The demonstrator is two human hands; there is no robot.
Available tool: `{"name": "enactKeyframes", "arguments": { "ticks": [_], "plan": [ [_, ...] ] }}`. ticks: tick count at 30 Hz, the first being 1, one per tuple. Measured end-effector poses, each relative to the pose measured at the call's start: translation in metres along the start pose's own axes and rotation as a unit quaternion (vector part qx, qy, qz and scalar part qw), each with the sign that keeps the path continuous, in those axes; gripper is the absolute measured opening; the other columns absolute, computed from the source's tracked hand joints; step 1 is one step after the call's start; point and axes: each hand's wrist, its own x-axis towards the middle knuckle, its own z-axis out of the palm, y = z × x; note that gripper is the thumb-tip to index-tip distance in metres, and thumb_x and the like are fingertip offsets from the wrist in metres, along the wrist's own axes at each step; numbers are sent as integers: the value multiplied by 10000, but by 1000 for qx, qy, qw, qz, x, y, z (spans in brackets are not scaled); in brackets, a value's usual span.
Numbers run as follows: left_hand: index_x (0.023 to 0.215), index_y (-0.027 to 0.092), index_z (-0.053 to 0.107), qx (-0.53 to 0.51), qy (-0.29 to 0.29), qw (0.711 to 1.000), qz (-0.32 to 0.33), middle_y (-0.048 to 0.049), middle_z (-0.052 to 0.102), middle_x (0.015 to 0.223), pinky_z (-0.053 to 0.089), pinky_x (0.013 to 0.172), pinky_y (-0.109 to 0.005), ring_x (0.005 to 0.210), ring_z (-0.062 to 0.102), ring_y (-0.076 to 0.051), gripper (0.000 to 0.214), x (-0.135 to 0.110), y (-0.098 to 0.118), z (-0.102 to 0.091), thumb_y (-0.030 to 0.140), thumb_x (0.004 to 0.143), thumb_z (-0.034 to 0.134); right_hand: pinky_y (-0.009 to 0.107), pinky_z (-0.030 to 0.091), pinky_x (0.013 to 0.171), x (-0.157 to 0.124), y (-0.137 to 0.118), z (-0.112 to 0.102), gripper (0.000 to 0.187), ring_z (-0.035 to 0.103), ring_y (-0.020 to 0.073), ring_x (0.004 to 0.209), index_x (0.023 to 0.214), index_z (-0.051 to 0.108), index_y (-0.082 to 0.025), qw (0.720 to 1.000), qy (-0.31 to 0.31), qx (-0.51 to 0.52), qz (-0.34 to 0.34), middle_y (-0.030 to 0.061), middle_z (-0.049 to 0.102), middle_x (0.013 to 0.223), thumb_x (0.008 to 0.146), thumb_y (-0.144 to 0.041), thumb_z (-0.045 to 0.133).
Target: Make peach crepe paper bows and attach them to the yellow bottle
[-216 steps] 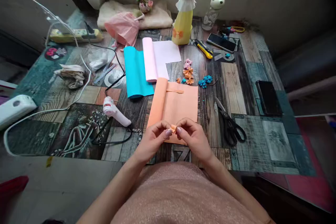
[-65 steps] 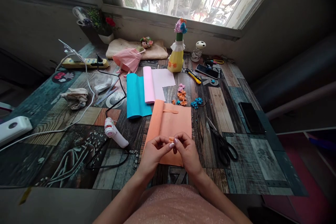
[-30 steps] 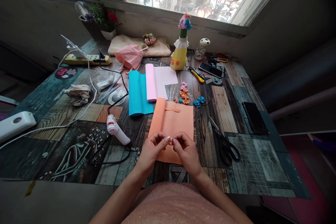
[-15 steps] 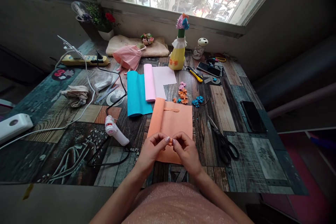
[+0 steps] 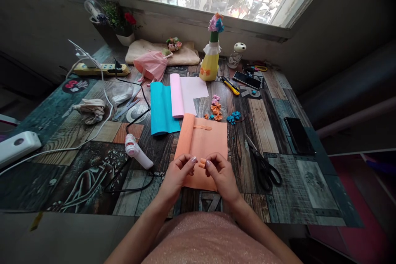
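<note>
Between the thumb and fingers of my right hand [image 5: 221, 173] is a small folded piece of orange crepe paper [image 5: 202, 162], its end sticking out to the left. My left hand [image 5: 178, 173] is beside it, thumb and fingertips pressed together, a narrow gap from the piece. Whether anything sits in that pinch is hidden. Both hands hover over the near part of a partly unrolled orange crepe paper roll [image 5: 210, 140]. A narrow orange strip [image 5: 203, 128] lies on its upper part. Beyond it are small orange paper flowers [image 5: 216, 111], a pink one [image 5: 215, 99] and blue ones [image 5: 234, 117].
Black scissors [image 5: 265, 169] lie right of the paper, a phone [image 5: 299, 136] farther right. A white glue gun [image 5: 138, 152] with a black cord is on the left. Blue [image 5: 162, 109] and pink [image 5: 176, 97] crepe rolls, a yellow cutter [image 5: 231, 86] and a decorated bottle [image 5: 210, 64] stand farther back.
My left fingertips have come away from the orange paper piece and moved slightly left. The piece stays in my right hand and shows more clearly.
</note>
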Motion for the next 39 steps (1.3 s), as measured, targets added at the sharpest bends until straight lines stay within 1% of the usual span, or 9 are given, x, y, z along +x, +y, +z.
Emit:
{"name": "enactKeyframes", "arguments": {
  "ticks": [5, 10, 14, 20, 25, 32, 35, 39],
  "plan": [
    [682, 162, 628, 19, -28, 999, 1, 31, 507, 613, 352, 612, -222, 600, 432, -106, 308, -4, 0, -3, 448, 742, 724, 231, 396, 555, -1, 1, 0, 240, 485, 108, 564, 769, 552, -188, 1000, 3, 2, 1, -36, 513, 640, 867, -402, 601],
    [704, 164, 657, 16, -30, 999, 3, 11, 552, 651, 364, 623, -229, 618, 443, -116, 283, -6, 5, 0, 431, 712, 752, 232, 391, 553, -1, 0, 1, 241, 478, 108, 560, 768, 551, -187, 1000, -1, 3, -2, -39, 509, 631, 871, -401, 598],
    [695, 165, 677, 28, -41, 999, 5, 6, 561, 640, 364, 626, -238, 616, 443, -121, 286, -7, 8, 2, 443, 714, 740, 234, 390, 560, -2, 1, 2, 239, 481, 109, 569, 775, 551, -188, 1000, -3, 5, -2, -37, 517, 643, 877, -400, 596],
    [683, 160, 676, 40, -45, 998, 10, 4, 548, 633, 363, 642, -245, 634, 442, -131, 304, -8, 6, 1, 457, 737, 713, 233, 392, 566, -3, 3, 2, 214, 482, 107, 578, 784, 550, -187, 1000, -10, 2, -5, -35, 518, 655, 891, -370, 583],
    [719, 151, 668, 34, -54, 998, 8, 17, 522, 649, 353, 664, -236, 657, 440, -123, 292, -8, 2, -1, 435, 783, 687, 232, 398, 573, -3, 1, 4, 205, 488, 107, 584, 790, 554, -185, 1000, -9, -1, -8, -33, 527, 664, 889, -363, 583],
    [697, 149, 648, 36, -55, 998, 8, 26, 500, 639, 336, 655, -235, 652, 428, -117, 283, -7, 0, -2, 412, 791, 685, 230, 392, 564, -3, 2, 3, 204, 482, 106, 578, 782, 554, -186, 1000, -14, -7, -9, -34, 520, 652, 889, -357, 579],
    [703, 151, 650, 32, -41, 999, 7, 26, 505, 640, 339, 648, -235, 649, 434, -118, 274, -8, 0, -3, 411, 778, 697, 230, 389, 564, -3, 4, 2, 200, 476, 106, 577, 783, 551, -186, 1000, -13, -8, -9, -36, 514, 646, 891, -354, 574],
    [736, 158, 645, 13, 2, 1000, 4, 29, 516, 643, 345, 637, -231, 638, 436, -114, 268, -8, -1, -2, 413, 744, 726, 234, 389, 573, -4, 4, 1, 177, 484, 112, 592, 786, 553, -186, 999, -15, -31, -15, -33, 522, 662, 886, -331, 569]
  ]
}}
